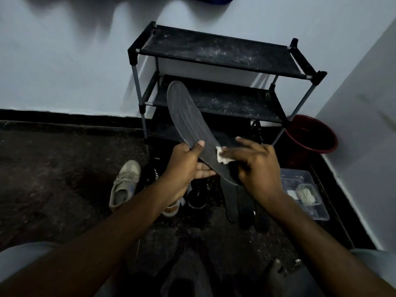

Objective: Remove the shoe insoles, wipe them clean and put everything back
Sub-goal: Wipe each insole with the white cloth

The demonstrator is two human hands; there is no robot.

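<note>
Covering wipe (221, 157) and insole (188, 116) heel: right hand (257, 163)

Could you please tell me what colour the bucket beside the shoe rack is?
The bucket is dark red; the head view shows it.

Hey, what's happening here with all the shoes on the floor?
A person is wiping a dark insole. Their left hand grips it, held up in front of a shoe rack, while the right hand holds a white wipe against its surface. More insoles and shoes lie on the floor below.
</note>
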